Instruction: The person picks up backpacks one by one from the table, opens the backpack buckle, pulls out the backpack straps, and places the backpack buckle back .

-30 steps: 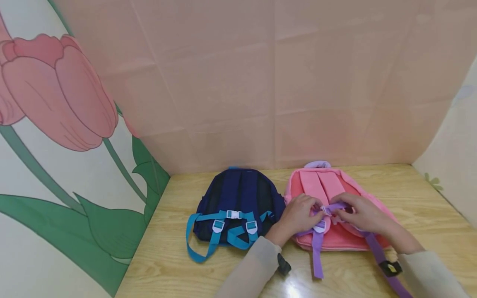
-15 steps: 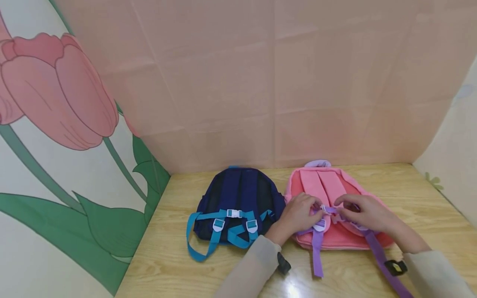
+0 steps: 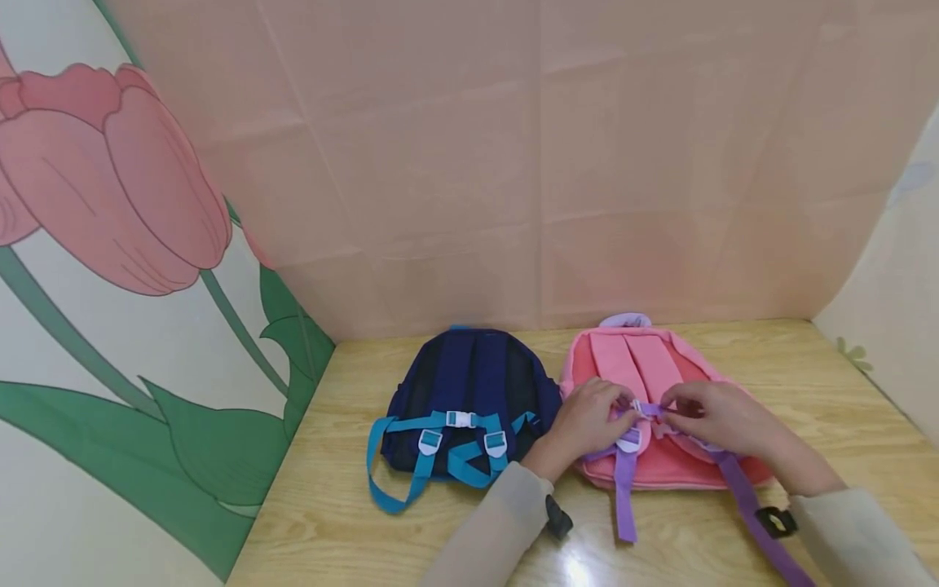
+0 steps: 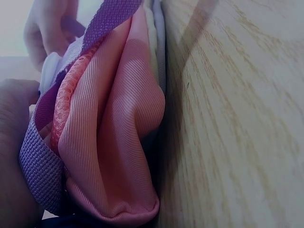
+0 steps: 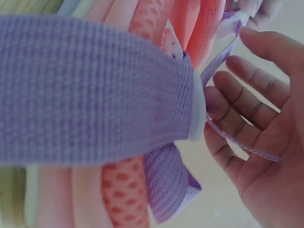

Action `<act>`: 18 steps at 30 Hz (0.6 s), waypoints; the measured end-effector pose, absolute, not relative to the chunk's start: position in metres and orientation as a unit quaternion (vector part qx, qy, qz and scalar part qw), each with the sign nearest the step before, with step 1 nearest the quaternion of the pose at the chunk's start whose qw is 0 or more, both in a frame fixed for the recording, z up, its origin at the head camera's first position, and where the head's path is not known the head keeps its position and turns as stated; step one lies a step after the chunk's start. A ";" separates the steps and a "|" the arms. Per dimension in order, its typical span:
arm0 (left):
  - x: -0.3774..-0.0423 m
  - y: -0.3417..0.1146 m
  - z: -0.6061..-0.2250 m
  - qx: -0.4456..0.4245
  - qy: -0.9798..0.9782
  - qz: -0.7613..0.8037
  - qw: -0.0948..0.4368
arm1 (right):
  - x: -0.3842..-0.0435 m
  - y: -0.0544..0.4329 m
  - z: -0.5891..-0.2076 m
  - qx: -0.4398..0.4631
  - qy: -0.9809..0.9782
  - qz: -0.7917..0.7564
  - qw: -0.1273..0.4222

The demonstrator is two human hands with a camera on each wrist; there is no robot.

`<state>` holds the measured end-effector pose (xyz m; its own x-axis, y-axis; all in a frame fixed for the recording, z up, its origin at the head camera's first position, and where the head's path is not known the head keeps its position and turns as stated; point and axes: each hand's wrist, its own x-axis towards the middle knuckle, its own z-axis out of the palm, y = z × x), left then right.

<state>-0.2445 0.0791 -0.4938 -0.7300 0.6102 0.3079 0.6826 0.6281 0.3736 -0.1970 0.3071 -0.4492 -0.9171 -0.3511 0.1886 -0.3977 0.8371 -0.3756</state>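
Note:
A pink backpack (image 3: pixel 616 359) lies on the table with its strap side up. Just above its lower edge, my left hand (image 3: pixel 587 420) pinches a small white buckle (image 3: pixel 637 405) on the purple chest strap (image 3: pixel 651 410). My right hand (image 3: pixel 722 417) holds that strap between thumb and fingertips, a short way right of the buckle. In the right wrist view, the thin strap (image 5: pixel 219 61) runs up by the thumb and index finger. A broad purple webbing strap (image 5: pixel 95 90) fills the foreground there. The left wrist view shows the bag's pink side (image 4: pixel 128 142) close up.
A navy backpack (image 3: pixel 473 367) with teal straps (image 3: pixel 396 501) and a fastened white buckle (image 3: pixel 460 420) lies left of the pink one. Purple strap ends (image 3: pixel 624 505) hang toward the front of the wooden table (image 3: pixel 330 456). A pinkish-brown backdrop (image 3: pixel 440 204) stands behind.
My right hand has shifted slightly right along the purple chest strap, its fingers now farther from the buckle. The left hand keeps its place, and the navy backpack stays put.

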 end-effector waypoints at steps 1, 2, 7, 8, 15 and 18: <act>-0.245 0.079 -0.494 -0.359 -0.899 -0.239 0.075 | -0.197 0.305 -0.448 0.192 -0.960 0.198 0.052; -0.245 0.079 -0.493 -0.358 -0.899 -0.241 0.073 | -0.197 0.303 -0.447 0.190 -0.962 0.188 0.050; -0.245 0.079 -0.492 -0.352 -0.902 -0.244 0.063 | -0.200 0.294 -0.447 0.218 -0.963 0.142 0.068; -0.244 0.079 -0.491 -0.350 -0.902 -0.244 0.062 | -0.201 0.292 -0.447 0.226 -0.961 0.138 0.074; -0.244 0.079 -0.491 -0.344 -0.903 -0.251 0.058 | -0.203 0.285 -0.449 0.247 -0.952 0.151 0.100; -0.244 0.079 -0.492 -0.342 -0.903 -0.254 0.059 | -0.204 0.286 -0.453 0.259 -0.942 0.181 0.113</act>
